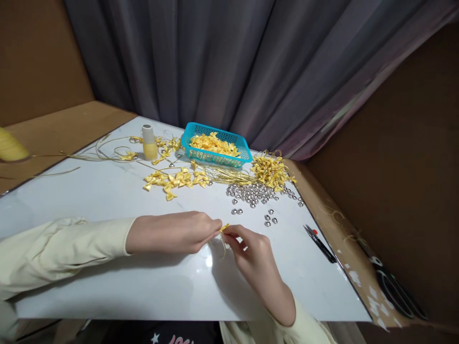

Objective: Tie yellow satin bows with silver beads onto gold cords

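Note:
My left hand [182, 233] reaches in from the left with its fingers closed at a small yellow ribbon bow [224, 228]. From the other side, my right hand [253, 251] pinches at the same bow with thumb and forefinger. A thin gold cord [224, 251] hangs in a curve below the fingertips. Just how the cord passes through the bow is hidden by my fingers. Both hands are a little above the white tabletop [143, 291]. Beyond them lie loose silver beads [251, 193] in a pile, with several set apart nearer my right hand.
A teal basket [218, 157] holds yellow bows. More bows [175, 179] lie before it, beside cut gold cords [229, 175] and a heap of corded bows [270, 171]. A small bottle [149, 143] stands left. Black thread snips [321, 244] and scissors [394, 291] lie right; a yellow spool [12, 145] sits far left.

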The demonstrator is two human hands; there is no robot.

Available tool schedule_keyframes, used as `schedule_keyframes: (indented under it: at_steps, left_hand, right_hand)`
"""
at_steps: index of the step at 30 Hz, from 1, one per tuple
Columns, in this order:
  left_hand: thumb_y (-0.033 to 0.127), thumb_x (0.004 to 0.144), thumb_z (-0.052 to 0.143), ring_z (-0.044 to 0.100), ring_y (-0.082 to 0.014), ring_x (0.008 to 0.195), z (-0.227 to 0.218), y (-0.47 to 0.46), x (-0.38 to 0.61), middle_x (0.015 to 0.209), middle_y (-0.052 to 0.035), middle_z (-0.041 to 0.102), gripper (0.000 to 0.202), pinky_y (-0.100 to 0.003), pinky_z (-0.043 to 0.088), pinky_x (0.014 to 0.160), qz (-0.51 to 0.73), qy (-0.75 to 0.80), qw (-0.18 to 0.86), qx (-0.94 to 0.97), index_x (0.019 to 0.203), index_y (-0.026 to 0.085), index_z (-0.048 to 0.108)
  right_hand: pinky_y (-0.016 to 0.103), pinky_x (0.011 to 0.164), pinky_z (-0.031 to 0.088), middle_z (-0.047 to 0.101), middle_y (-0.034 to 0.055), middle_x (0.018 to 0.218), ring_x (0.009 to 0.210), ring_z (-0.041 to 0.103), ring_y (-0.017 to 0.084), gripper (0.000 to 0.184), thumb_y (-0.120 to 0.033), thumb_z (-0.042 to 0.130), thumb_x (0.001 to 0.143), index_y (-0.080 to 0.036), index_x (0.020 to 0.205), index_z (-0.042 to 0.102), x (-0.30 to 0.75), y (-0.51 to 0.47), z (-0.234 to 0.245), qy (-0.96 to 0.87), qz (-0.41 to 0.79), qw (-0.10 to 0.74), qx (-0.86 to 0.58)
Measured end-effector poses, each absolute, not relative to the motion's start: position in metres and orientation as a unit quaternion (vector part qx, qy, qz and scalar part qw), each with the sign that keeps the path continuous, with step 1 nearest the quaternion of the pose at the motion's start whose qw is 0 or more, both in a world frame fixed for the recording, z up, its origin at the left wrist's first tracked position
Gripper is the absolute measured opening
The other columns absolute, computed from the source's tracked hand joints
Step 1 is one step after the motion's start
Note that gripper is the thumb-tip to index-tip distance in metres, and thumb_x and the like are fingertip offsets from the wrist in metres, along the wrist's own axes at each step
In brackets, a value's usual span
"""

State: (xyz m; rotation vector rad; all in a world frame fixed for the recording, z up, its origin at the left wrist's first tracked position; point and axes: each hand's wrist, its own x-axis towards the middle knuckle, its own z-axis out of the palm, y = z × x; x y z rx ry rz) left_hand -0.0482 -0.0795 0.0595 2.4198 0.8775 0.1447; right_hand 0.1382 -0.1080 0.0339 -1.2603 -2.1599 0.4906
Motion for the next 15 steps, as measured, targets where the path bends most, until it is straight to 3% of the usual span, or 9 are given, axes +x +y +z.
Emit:
schedule_keyframes:
  at_steps: [3,9,15]
  left_hand:
    - [0.026,0.096,0.032,0.053,-0.0154,0.063,0.059,-0.077,-0.050,0.071,-0.0029,0.055,0.026,-0.025,0.035,0.055,0.052,0.330,0.297,0.894,0.079,0.017,0.049]
    - [0.027,0.095,0.034,0.055,-0.0103,0.059,0.054,-0.062,-0.056,0.069,0.0003,0.061,0.030,-0.020,0.040,0.058,0.082,0.306,0.444,0.838,0.074,0.017,0.053]
    - [0.029,0.093,0.035,0.055,-0.0100,0.058,0.051,-0.057,-0.055,0.066,0.0002,0.063,0.032,-0.021,0.041,0.058,0.095,0.348,0.450,0.817,0.072,0.016,0.055]
  right_hand:
    - [0.022,0.053,0.047,0.071,0.0012,0.067,0.054,0.064,0.015,0.024,-0.007,0.045,0.080,-0.019,0.076,0.066,0.139,-0.107,0.034,-0.810,0.175,0.297,-0.474]
    - [0.024,0.052,0.047,0.071,0.0048,0.069,0.057,0.065,0.016,0.026,-0.006,0.042,0.083,-0.017,0.079,0.065,0.143,-0.113,0.023,-0.820,0.064,0.339,-0.456]
    - [0.026,0.057,0.050,0.071,0.0050,0.072,0.063,0.066,0.016,0.026,-0.003,0.041,0.085,-0.018,0.087,0.062,0.153,-0.118,0.020,-0.814,-0.042,0.376,-0.441]
